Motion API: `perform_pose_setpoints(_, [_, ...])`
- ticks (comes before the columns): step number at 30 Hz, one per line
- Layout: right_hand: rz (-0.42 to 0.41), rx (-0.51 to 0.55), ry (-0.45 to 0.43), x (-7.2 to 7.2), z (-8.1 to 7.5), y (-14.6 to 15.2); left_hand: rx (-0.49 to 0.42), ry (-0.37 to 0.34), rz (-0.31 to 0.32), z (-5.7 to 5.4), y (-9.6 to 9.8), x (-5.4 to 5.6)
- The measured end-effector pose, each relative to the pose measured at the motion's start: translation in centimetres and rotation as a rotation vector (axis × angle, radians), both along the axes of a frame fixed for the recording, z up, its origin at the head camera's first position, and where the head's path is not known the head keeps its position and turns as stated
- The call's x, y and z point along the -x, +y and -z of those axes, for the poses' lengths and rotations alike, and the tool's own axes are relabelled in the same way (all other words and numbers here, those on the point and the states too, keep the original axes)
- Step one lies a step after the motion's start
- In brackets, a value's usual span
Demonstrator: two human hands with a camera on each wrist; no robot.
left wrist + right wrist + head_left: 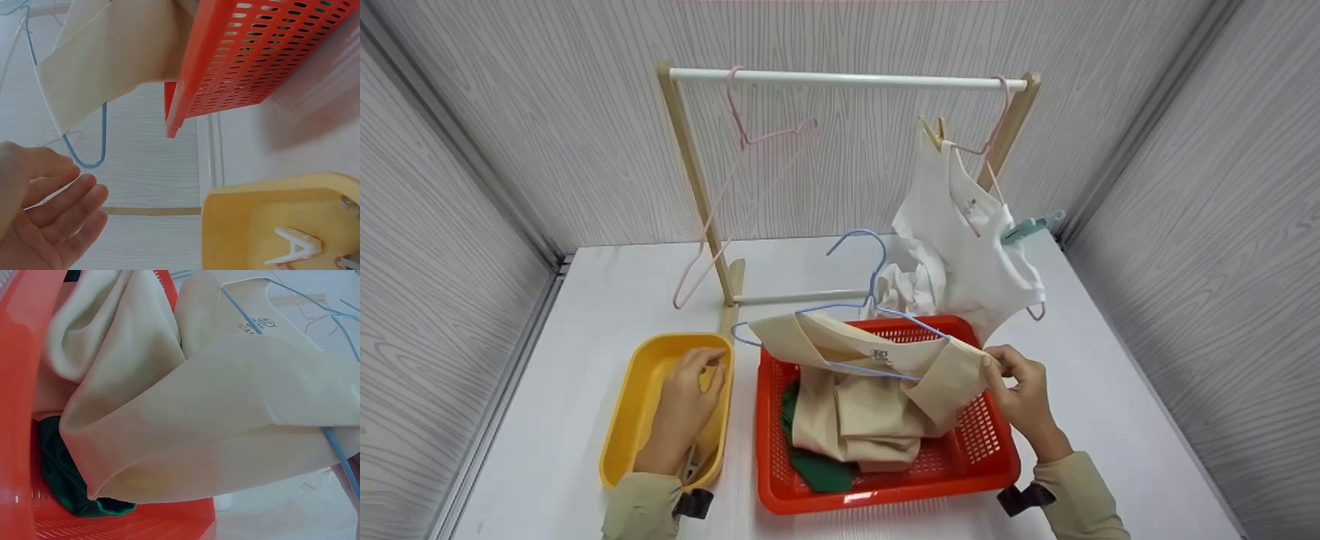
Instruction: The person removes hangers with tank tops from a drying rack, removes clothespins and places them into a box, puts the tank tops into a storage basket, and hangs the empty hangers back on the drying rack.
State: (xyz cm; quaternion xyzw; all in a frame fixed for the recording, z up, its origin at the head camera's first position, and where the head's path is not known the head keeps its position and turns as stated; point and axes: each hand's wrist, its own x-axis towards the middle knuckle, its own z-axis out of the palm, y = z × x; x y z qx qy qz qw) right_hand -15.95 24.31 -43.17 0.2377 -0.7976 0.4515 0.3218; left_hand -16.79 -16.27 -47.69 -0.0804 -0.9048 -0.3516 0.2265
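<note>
the beige garment (pixel 885 412) sits on a blue hanger (pixel 873 287), its lower folds in the red basket (pixel 885 501) beside a green cloth (pixel 821 471). the thumb and fingers of my right hand (pixel 1024 390) pinch the beige garment's edge at its right-hand end. my left hand (pixel 686 397) is loosely curved, fingers relaxed, above the yellow bin (pixel 639 397), near the hanger's left end. behind, 2 pink hangers (pixel 745 139) hang from the white rail (pixel 847 77), 1 bearing a white garment (pixel 967 259) with 2 pegs (pixel 1026 228).

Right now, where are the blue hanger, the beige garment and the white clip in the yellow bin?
Blue hanger (pixel 871 298): head view, base of the hook.
Beige garment (pixel 225 399): right wrist view, broad middle fold.
White clip (pixel 308 243): left wrist view, joined end.
</note>
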Motion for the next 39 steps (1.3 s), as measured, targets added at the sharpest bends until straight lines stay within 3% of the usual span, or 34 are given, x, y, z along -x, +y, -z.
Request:
perform_pose_setpoints(3, [-0.006,0.002,-0.001,-0.1,0.3,0.1,0.002,0.117,0.008,-0.1,0.5,0.4])
perform_pose_setpoints(5, [-0.008,0.005,0.001,0.2,1.0,0.4,-0.002,0.137,0.009,-0.2,0.8,0.6])
perform_pose_setpoints(9, [-0.015,0.016,-0.005,0.7,2.1,0.9,-0.016,0.115,0.022,-0.7,1.4,0.9])
perform_pose_setpoints(15, [-0.051,0.002,0.015,-0.2,-0.1,-0.4,0.006,0.113,0.055,-1.2,2.1,1.3])
perform_pose_setpoints(25, [-0.062,0.003,0.032,1.2,2.3,0.8,0.034,0.123,0.118,-1.7,3.2,2.0])
perform_pose_setpoints(34, [-0.110,0.019,0.028,0.2,0.0,-0.4,-0.009,0.120,0.160,-2.0,4.0,1.7])
perform_pose_setpoints(39, [-0.090,0.010,0.019,1.1,1.8,0.3,-0.021,0.121,0.175,-2.3,4.5,1.7])
